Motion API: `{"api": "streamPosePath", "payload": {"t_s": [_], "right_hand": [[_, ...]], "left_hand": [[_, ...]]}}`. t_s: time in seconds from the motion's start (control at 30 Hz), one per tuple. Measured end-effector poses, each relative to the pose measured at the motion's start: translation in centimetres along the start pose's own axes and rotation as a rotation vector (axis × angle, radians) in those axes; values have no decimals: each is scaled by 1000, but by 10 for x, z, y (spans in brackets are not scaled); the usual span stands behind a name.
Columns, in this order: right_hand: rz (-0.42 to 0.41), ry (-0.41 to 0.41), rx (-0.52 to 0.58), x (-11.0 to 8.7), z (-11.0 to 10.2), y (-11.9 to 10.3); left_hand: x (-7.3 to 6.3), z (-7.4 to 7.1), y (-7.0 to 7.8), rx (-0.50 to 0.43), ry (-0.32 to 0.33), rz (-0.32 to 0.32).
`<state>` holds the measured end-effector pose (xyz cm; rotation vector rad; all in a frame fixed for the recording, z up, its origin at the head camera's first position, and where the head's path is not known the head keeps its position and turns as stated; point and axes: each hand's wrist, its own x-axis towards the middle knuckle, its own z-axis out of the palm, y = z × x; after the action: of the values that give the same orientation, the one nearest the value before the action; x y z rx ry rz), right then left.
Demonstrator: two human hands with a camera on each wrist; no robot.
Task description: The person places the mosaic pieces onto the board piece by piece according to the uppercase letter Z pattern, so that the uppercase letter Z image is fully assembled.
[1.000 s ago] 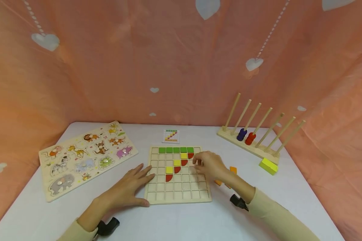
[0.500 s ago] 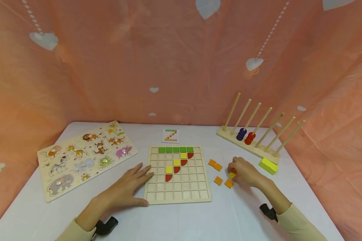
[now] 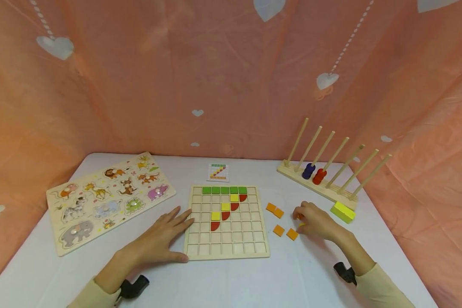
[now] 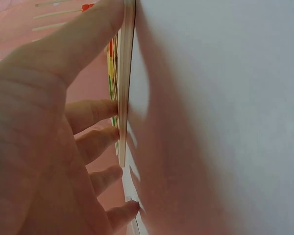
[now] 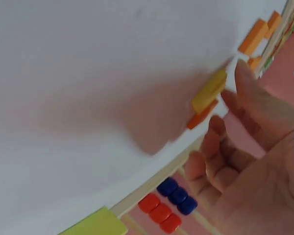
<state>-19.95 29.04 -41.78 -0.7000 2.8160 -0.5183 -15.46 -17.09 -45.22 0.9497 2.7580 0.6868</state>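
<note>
A wooden grid board [image 3: 231, 246] lies in front of me, with green squares [image 3: 225, 190], yellow squares [image 3: 215, 216] and red quarter-circle tiles [image 3: 215, 226] set in its cells. My left hand [image 3: 159, 237] is spread at the board's left side, its fingertips and thumb on the edge, as the left wrist view also shows. To the right of the board my right hand [image 3: 315, 220] is low over the table, fingers bent loosely. Its thumb and index finger are right at a yellow tile [image 5: 209, 91], with an orange tile [image 5: 202, 115] beside that. The hand partly covers both in the head view.
Several orange square tiles [image 3: 279, 230] lie between board and right hand. A small pattern card [image 3: 217, 173] is behind the board. An animal puzzle [image 3: 111, 201] lies left. At the back right stand a peg rack [image 3: 315, 184] with blue and red beads and a yellow-green block [image 3: 343, 212].
My right hand has left the board's upper right side and moved right to the loose yellow and orange tiles. Over the last half second it shifts only slightly. The left hand stays on the board.
</note>
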Motion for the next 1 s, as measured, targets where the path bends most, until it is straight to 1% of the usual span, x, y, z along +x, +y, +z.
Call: {"api": "streamPosePath", "payload": {"t_s": [0.13,0.3,0.43,0.53,0.63,0.7,0.77,0.83,0.93,1.0], "right_hand": [[-31,-29,53,-2,-2,5],[-12,-43,74,-2,-1,8],[-4,-22,93,2,-1,6],[-41,9,143,12,-2,-4],[-96,12,231,29,-1,-28],[-144,-7,286,44,2,-50],[-194,-44,319,60,7,-75],[-262,-81,303,78,14,-100],[-345,-129,220,102,25,-132],[-370,-157,167,115,32,-150]], "left_hand": [[-2,-2,-1,2,15,2],[-3,-3,0,1,23,21],[-1,-2,0,3,12,10],[0,-1,-1,4,11,9],[0,0,-1,2,17,15],[0,1,-1,7,26,25],[0,1,-1,4,25,20],[0,1,-1,11,23,20],[2,2,-2,16,10,13],[3,2,-2,24,3,16]]}}
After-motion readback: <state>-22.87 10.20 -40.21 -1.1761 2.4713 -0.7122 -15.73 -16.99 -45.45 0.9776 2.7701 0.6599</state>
